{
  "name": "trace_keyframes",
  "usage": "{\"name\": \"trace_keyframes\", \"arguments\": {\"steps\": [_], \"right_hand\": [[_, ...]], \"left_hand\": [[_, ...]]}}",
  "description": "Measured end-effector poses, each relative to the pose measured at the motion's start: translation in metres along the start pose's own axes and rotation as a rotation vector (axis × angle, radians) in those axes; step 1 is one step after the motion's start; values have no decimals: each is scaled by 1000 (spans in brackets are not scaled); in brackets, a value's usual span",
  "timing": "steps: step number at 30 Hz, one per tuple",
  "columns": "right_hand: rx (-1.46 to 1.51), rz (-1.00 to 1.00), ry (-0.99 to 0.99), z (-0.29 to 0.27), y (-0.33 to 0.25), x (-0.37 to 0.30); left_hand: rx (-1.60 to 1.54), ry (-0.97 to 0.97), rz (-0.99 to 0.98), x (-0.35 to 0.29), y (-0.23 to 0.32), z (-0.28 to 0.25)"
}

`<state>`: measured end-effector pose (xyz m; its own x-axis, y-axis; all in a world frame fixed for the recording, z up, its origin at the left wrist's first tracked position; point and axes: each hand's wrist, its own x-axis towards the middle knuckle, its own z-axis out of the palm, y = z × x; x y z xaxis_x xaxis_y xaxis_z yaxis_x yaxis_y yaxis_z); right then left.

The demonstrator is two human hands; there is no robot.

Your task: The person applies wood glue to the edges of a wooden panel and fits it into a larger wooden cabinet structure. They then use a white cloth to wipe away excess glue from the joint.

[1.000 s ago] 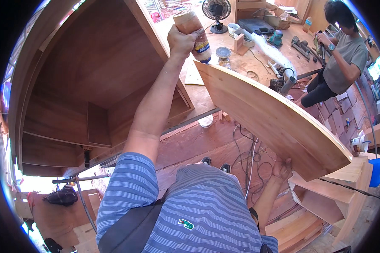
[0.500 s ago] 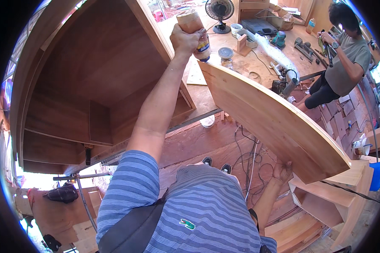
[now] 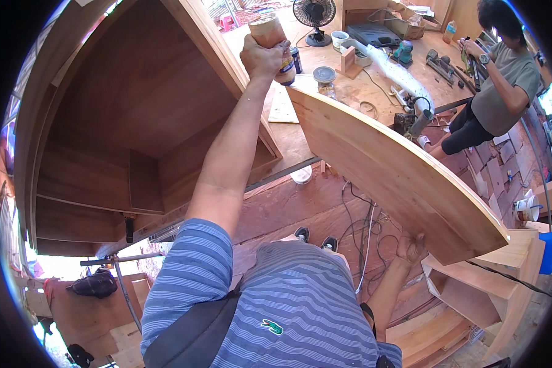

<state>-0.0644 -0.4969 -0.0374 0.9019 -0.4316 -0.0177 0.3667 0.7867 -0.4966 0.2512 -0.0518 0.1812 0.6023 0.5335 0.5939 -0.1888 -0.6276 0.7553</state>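
Observation:
My left hand is wrapped round a glue bottle with a pale brown body, tipped so its dark cap end points down. That end hangs at the far left corner of a long curved wooden board; whether it touches the wood, I cannot tell. The board stands on edge, slanting from far left to near right. At its lower right edge my right hand grips it from below, some fingers hidden behind the wood.
A large brown wooden cabinet fills the left. Beyond the board is a workbench with a fan, a lidded jar and tools. At right, a person handles a dark tool. Cables lie on the floor; a wooden box frame stands lower right.
My left hand has shifted slightly left with the glue bottle, toward the board's end. A dark can behind the bottle now shows. My right hand keeps its hold on the board.

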Motion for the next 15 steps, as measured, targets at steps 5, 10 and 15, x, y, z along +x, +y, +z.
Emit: {"name": "trace_keyframes", "arguments": {"steps": [5, 10, 15], "right_hand": [[66, 11, 6, -4, 2, 2], [13, -10, 15, 12, 1, 0], [58, -33, 95, -5, 2, 3]], "left_hand": [[17, 56, 33, -1, -2, -1], [-243, 189, -142, -15, 17, -4], [-902, 262, -320, -36, 29, -2]]}}
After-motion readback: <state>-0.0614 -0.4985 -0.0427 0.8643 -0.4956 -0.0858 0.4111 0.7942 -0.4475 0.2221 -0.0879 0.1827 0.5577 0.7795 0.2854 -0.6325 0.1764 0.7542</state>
